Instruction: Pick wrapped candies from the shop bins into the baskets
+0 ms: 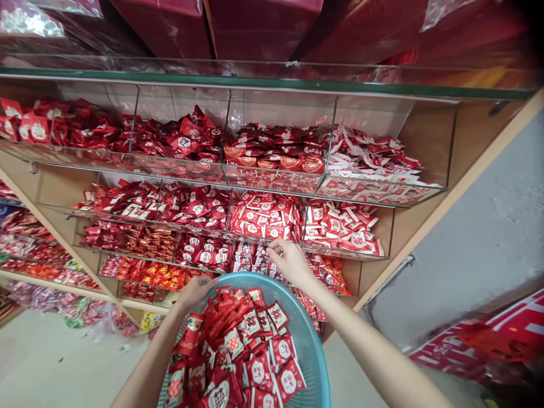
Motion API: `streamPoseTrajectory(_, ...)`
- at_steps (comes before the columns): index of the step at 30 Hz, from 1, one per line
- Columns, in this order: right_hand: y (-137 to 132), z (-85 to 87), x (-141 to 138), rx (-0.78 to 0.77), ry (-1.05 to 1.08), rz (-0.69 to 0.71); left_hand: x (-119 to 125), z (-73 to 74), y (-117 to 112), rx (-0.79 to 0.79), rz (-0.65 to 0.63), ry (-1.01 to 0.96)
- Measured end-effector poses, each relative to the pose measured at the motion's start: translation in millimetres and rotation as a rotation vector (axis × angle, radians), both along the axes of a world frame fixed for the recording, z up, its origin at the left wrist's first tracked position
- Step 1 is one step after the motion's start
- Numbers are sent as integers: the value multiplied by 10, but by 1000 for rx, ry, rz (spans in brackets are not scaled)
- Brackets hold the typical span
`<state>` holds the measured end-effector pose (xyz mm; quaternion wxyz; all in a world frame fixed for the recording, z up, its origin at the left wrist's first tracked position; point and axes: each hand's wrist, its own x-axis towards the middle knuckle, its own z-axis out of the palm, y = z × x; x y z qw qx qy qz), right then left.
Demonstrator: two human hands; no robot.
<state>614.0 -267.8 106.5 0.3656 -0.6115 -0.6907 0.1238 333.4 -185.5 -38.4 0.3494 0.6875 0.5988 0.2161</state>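
A light blue plastic basket (309, 340) sits low in the middle, filled with several red and white sweet packets (250, 351). My left hand (193, 292) grips the basket's far rim, fingers curled round it. My right hand (289, 262) reaches past the basket into a clear shelf bin of red packets (255, 260), its fingers bent down among them; whether it holds one is hidden.
Clear acrylic bins (272, 181) in tiers on a wooden shelf unit hold heaps of red packets. Dark red boxes (259, 22) stand on the glass top. More sweets lie on shelves at the left (38, 249). A grey wall and red cartons (488, 345) are at the right.
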Motion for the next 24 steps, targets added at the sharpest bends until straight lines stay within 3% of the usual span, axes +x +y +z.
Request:
streamPoseTrajectory(4,277,4,-7,54,43,-148,-24,14,-12,40,-28,2)
streamPoseTrajectory(7,363,-17,-51,13,58,-183,-42,-4,-8,37,-14,7)
streamPoseTrajectory(13,484,-30,-151,-157,377,-100,-42,-11,16,24,-9,7)
streamPoseTrajectory(18,592,-57,-227,-202,543,-87,-6,48,15,-5,-1,48)
streamPoseTrajectory(21,574,-50,-275,-181,639,-60,-4,35,24,5,-13,43)
streamPoseTrajectory(24,454,0,-277,-51,690,64,-27,-3,41,23,-26,27)
